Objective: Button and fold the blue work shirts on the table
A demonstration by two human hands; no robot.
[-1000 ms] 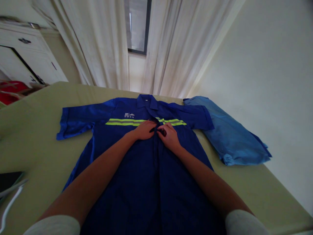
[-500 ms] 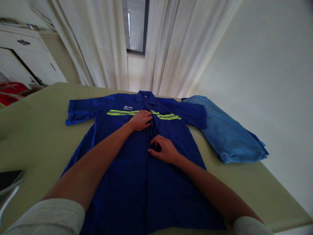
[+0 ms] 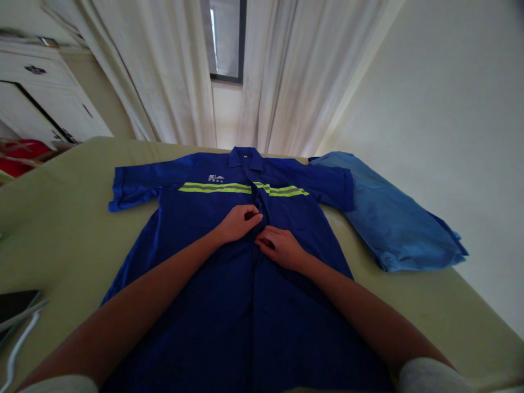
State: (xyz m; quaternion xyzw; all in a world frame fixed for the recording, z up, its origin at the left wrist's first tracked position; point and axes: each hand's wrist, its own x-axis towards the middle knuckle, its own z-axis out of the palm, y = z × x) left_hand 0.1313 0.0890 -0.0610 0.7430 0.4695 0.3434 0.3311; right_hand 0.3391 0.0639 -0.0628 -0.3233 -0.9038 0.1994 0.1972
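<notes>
A dark blue short-sleeved work shirt (image 3: 204, 284) lies spread front up, its collar at the far side. A yellow-green and grey reflective band crosses the chest, with a white printed logo above it on the left. My left hand (image 3: 240, 222) is closed in a pinch at the front placket, just below the band. Slightly lower and to the right, my right hand (image 3: 281, 248) also pinches the placket edge. Between the band and my hands the placket stands up in a loose fold. Whether a button lies between my fingers is hidden.
The shirt lies on a table with a yellow-green cover (image 3: 53, 218). Folded lighter blue clothing (image 3: 393, 218) lies right, partly under the sleeve. A dark phone-like device (image 3: 16, 305) with a white cable (image 3: 20, 349) sits lower left. Curtains (image 3: 172, 71) hang behind; a wall (image 3: 462, 136) stands right.
My left hand has moved down from the reflective band and now pinches the placket close to my right hand. My right hand has closed in on the placket edge.
</notes>
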